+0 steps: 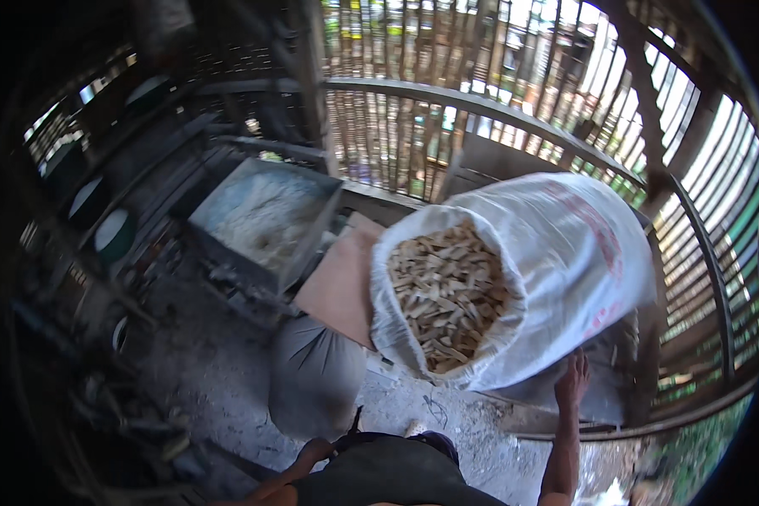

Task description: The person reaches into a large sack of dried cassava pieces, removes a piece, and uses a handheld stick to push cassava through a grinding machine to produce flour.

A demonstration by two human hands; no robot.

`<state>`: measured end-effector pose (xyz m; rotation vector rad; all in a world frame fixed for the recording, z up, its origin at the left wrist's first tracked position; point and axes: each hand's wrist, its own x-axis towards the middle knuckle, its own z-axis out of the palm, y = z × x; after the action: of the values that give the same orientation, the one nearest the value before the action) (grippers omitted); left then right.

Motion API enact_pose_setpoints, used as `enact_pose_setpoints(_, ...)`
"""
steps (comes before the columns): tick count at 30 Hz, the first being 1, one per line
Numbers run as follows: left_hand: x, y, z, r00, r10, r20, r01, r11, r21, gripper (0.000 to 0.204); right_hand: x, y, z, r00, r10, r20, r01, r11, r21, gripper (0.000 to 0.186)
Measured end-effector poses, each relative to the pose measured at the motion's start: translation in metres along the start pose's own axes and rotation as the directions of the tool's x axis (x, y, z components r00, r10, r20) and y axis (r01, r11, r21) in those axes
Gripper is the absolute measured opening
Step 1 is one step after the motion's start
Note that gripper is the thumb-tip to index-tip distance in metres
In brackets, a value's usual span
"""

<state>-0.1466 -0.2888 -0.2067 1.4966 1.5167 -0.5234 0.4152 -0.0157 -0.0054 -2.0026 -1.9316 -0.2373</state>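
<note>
A big white woven sack [565,244] with faint red print lies tilted on a low dark bench [590,396], its mouth toward me. Pale dried chips or slices [451,295] fill the rolled-back opening. My right hand [572,381] reaches to the sack's near lower side, fingers stretched out by the bench top; whether it touches the sack is hard to tell. Close to my waist is my left hand [315,452], small and blurred, its fingers not readable. Under the sack's mouth, a tan flat board [339,274] bridges toward a box.
Left of the board stands a square bin [312,244] holding whitish powder. A tied grey sack [316,379] sits on the dusty floor [194,363] before me. Round tubs [115,234] line the far left. Slatted walls [396,126] close off the back and right.
</note>
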Motion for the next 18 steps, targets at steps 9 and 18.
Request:
enact_pose_setpoints(9, 0.029, 0.111, 0.017, 0.789, -0.349, -0.505, -0.238, 0.584, -0.776, 0.049, 0.059, 0.065, -0.013, 0.868, -0.470, 0.162, 0.472, 0.881, 0.026, 0.015)
enact_pose_setpoints(18, 0.000, 0.110, 0.132, 0.846, -0.513, -0.144, 0.169, 0.515, -0.840, 0.052, 0.061, 0.218, -0.031, 0.885, -0.042, -0.464, 0.038, 0.999, -0.017, 0.034)
